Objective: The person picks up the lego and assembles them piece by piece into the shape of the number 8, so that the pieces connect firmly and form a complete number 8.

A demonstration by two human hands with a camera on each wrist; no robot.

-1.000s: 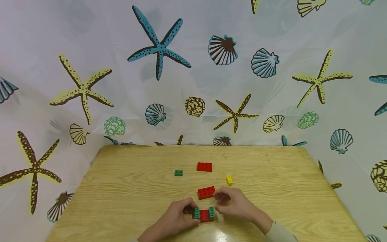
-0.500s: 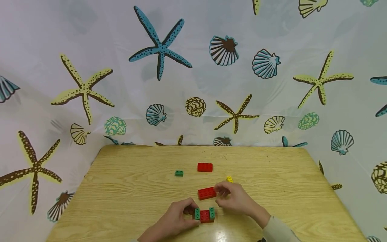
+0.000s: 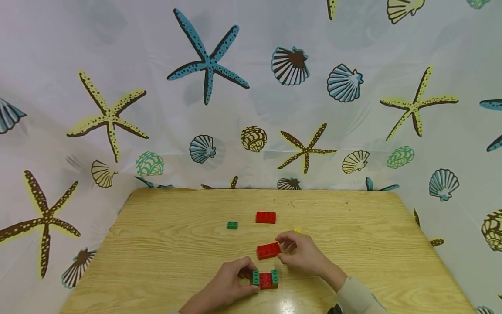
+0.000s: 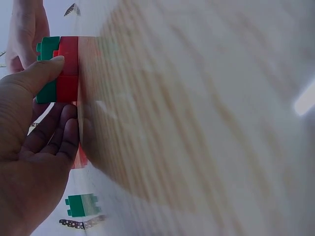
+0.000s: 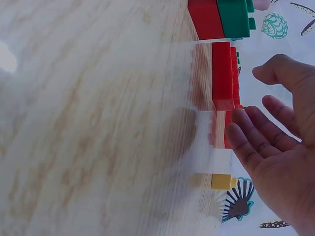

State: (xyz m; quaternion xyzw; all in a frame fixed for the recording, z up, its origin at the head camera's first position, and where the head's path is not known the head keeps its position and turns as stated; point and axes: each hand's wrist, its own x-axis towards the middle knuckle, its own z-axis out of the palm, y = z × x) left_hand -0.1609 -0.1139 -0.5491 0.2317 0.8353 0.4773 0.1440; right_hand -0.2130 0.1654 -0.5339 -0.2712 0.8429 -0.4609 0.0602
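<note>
My left hand (image 3: 229, 279) pinches a small assembly of red toy bricks (image 3: 265, 280) on the table, its thumb on the near side. One green brick (image 3: 256, 277) tops the left end and another green brick (image 3: 275, 277) the right end. The left wrist view shows the thumb pressed on the red bricks (image 4: 70, 83). My right hand (image 3: 302, 253) hovers at the right end of a loose red brick (image 3: 268, 250), fingers loosely bent and holding nothing. In the right wrist view, fingertips lie close to that red brick (image 5: 223, 76), thumb apart from it.
Farther back on the wooden table (image 3: 176, 244) lie a second red brick (image 3: 266, 217) and a small green brick (image 3: 232, 225). A yellow brick (image 3: 298, 230) is mostly hidden behind the right hand. A patterned curtain (image 3: 251, 104) encloses the table's back and sides.
My right hand has moved slightly away from me, from beside the assembly to the loose red brick's right end, covering most of the yellow brick. The left hand keeps its place.
</note>
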